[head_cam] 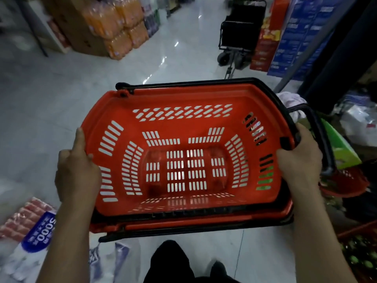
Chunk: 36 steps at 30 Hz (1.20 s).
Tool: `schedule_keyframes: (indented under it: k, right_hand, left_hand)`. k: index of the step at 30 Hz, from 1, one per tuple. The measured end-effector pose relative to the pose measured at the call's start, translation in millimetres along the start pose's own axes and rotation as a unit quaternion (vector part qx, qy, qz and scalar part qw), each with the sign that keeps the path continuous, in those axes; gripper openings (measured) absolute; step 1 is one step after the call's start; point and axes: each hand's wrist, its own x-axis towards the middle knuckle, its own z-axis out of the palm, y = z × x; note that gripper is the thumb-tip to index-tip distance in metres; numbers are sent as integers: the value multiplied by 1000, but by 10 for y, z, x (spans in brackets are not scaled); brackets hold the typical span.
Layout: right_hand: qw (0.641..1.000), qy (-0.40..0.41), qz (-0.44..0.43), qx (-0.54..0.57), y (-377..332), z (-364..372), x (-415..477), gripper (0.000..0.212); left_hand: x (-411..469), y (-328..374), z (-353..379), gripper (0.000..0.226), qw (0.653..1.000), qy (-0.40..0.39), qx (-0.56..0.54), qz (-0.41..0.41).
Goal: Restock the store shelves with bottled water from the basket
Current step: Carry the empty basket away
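Observation:
I hold a red plastic basket (114,111) with black handles level in front of me, above the floor. It has slotted walls and nothing inside; no water bottles show in it. My left hand (76,168) grips its left rim, thumb over the edge. My right hand (299,158) grips the right rim beside a black handle. A second red basket rim appears nested under it at the near edge.
Shiny tiled aisle floor (51,99) ahead. Orange drink packs (120,27) on cartons at far left, a black folding cart (238,35) and blue and red boxes (293,33) at far right. Wrapped packs (30,231) lie near left, cluttered goods and another red basket (346,184) at right.

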Motion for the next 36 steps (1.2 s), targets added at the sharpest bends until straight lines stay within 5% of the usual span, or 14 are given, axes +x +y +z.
schedule_keyframes:
  k: [13, 23, 36]
  right_hand:
    - [999, -34, -17, 3, -1600, 2181, 2119, 58]
    - [998, 28, 49, 3, -2421, 3282, 3771, 67]
    - [999, -7, 45, -15, -3772, 5075, 6757, 57]
  left_hand:
    - [3151, 616, 945, 57, 999, 1, -35, -30]
    - [5469, 1760, 1671, 60, 997, -23, -51, 45]
    - [8224, 3281, 2776, 55, 996, -28, -84, 10]
